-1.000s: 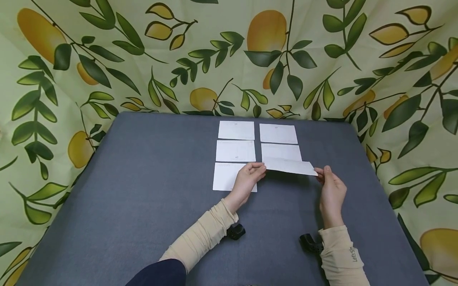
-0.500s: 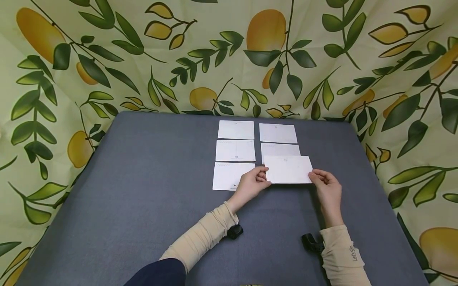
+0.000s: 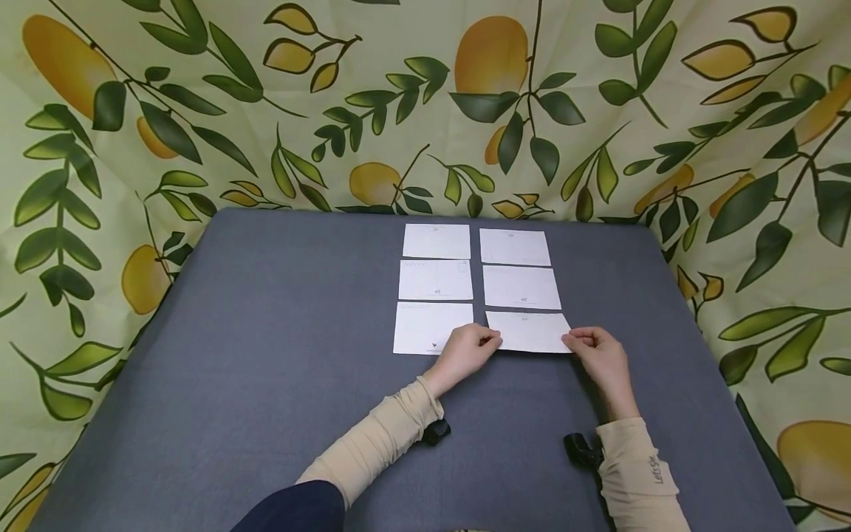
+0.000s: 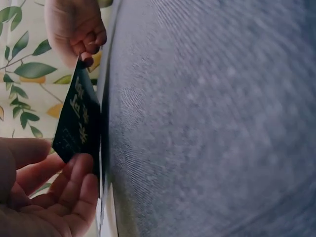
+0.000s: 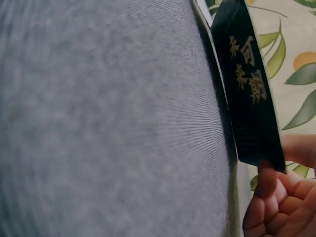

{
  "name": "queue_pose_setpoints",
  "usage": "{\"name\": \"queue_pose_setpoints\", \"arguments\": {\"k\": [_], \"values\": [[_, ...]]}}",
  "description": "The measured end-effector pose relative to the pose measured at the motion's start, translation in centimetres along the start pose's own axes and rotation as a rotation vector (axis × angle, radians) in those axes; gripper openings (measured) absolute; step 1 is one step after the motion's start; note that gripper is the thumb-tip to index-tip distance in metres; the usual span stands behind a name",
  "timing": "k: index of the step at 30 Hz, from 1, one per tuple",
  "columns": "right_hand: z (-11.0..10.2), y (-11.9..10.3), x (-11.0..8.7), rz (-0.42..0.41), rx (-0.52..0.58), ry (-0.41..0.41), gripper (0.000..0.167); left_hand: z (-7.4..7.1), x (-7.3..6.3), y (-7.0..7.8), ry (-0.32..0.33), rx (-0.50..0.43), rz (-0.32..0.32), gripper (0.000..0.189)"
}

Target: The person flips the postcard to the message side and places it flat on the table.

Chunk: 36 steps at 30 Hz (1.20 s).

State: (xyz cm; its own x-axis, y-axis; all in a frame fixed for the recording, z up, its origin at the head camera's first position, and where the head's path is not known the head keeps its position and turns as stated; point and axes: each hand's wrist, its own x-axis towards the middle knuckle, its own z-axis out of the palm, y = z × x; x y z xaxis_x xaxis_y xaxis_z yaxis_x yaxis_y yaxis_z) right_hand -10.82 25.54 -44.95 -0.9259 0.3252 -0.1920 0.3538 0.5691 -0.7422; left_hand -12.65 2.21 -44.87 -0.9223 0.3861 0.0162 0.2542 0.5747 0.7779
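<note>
A postcard (image 3: 530, 332) with a white upper face and small print is tilted, its near edge raised above the grey table. My left hand (image 3: 463, 350) pinches its near left corner between thumb and fingers. At the near right corner, my right hand (image 3: 603, 367) pinches it the same way. The left wrist view shows the postcard's dark green underside (image 4: 79, 116) with gold characters, its far edge low over the cloth. Those characters also appear on the underside (image 5: 247, 84) in the right wrist view.
Several white postcards lie flat in two columns on the grey tablecloth (image 3: 266, 332), including a middle right one (image 3: 521, 287) just beyond the held one and a near left one (image 3: 425, 325) beside my left hand. A fruit-patterned curtain (image 3: 399, 96) borders the table.
The held postcard has tipped its white face up and come down towards me and the table, below the middle right postcard, which it overlapped earlier. Both hands have kept their pinch.
</note>
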Motion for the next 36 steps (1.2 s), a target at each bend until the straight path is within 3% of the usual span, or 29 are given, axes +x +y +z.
{"name": "queue_pose_setpoints", "arguments": {"k": [8,15,26,32,36], "values": [[0.2,0.0,0.4,-0.053,-0.120,-0.091,0.039,0.0,0.3,0.1,-0.036,0.146,0.018,0.019],[0.3,-0.2,0.6,-0.119,-0.300,-0.156,0.037,0.7,0.8,0.7,-0.063,0.292,0.026,0.018],[-0.3,-1.5,1.7,-0.165,-0.569,-0.357,0.031,1.5,0.7,1.1,0.022,0.587,0.206,0.021],[-0.5,-1.0,1.8,-0.152,-0.566,-0.434,0.035,1.8,0.3,0.3,-0.011,0.591,0.180,0.015],[-1.0,-0.8,1.9,-0.193,-0.438,-0.357,0.043,1.4,0.3,-0.5,-0.013,0.465,0.127,0.025]]}}
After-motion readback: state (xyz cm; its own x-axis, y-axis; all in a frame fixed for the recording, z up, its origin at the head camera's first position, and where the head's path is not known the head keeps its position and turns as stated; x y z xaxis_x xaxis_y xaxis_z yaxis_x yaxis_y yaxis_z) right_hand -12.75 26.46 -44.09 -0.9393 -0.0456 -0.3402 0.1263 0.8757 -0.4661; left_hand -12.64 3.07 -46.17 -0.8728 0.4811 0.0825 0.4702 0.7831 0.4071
